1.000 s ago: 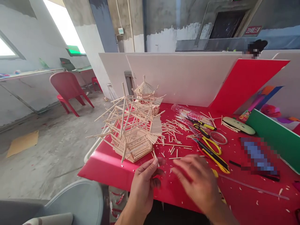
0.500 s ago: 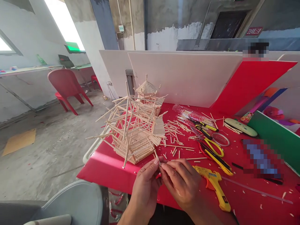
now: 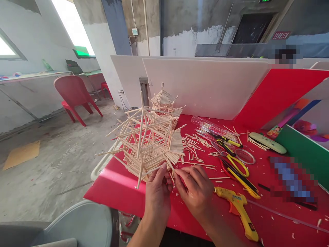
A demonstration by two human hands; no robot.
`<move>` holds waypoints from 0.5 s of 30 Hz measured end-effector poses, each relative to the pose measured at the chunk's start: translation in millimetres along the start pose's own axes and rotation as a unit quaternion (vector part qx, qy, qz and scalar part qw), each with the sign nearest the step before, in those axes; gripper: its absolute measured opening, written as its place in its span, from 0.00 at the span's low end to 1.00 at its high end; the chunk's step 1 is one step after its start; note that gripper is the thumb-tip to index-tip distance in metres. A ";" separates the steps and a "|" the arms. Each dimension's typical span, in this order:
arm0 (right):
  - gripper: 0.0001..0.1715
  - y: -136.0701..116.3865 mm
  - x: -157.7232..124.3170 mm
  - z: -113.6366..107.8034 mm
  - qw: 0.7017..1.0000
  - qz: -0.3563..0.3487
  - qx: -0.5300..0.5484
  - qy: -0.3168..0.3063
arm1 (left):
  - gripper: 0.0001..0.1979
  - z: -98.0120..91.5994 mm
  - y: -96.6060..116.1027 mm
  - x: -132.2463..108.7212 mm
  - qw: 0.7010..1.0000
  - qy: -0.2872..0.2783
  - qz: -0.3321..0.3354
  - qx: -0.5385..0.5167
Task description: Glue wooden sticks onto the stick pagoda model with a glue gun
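Observation:
A pavilion model [image 3: 142, 151] of thin pale wooden sticks stands at the red table's front left, its upper roof an open frame. My left hand [image 3: 158, 187] is closed at the model's lower front corner, thumb on top and fingers curled; it seems to grip the edge there, though the contact is partly hidden. Close beside it, my right hand [image 3: 195, 187] pinches a short wooden stick [image 3: 172, 174] between thumb and forefinger, against the same corner. A yellow glue gun [image 3: 238, 206] lies to the right of my right hand.
Behind stands a second stick pavilion [image 3: 163, 97]. Loose cut sticks [image 3: 191, 145], pliers [image 3: 226, 142], a yellow-handled cutter [image 3: 243, 180] and a clear tape roll [image 3: 245, 156] lie to the right. White boards [image 3: 205, 85] rise behind; a grey bin [image 3: 84, 219] stands front left.
Both hands have moved slightly up and forward to the model's corner with the stick. My left hand has come off the stick onto the model's edge. The view has shifted a little.

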State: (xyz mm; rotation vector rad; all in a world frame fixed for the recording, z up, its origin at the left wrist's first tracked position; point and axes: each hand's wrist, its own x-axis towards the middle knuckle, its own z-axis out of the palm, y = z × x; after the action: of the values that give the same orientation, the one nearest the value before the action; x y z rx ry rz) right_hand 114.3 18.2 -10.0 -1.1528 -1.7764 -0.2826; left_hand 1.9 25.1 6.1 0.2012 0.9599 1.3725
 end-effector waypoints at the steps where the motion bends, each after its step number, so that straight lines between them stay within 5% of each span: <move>1: 0.09 0.6 0.4 1.0 1.000 -0.001 0.001 -0.002 | 0.18 1.9 0.0 1.1 1.000 0.003 -0.004 -0.001; 15: 0.08 8.0 -2.2 14.6 0.999 0.017 0.035 0.000 | 0.20 13.2 -0.2 10.8 0.999 0.034 -0.009 -0.011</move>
State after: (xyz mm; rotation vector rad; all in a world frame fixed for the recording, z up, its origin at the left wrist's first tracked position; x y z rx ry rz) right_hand 112.2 30.3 -21.6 -1.1317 -1.7511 -0.2001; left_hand 9.8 39.8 9.3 0.1283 1.0004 1.3799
